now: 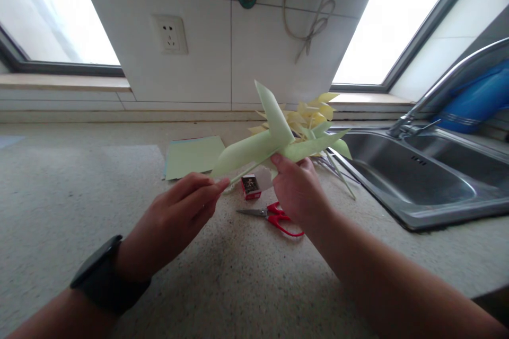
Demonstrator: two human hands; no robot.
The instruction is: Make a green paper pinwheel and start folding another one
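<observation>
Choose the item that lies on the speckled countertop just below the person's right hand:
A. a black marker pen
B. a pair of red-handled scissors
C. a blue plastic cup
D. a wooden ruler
B: the red-handled scissors lie flat on the speckled countertop, just under the right hand, which pinches the pale green folded paper pinwheel.

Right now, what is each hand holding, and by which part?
Both hold one green paper pinwheel: the right hand pinches its centre from below, and the left hand pinches the lower end of its thin stick.

Pale green folded paper pinwheel (274, 140), aloft
</observation>
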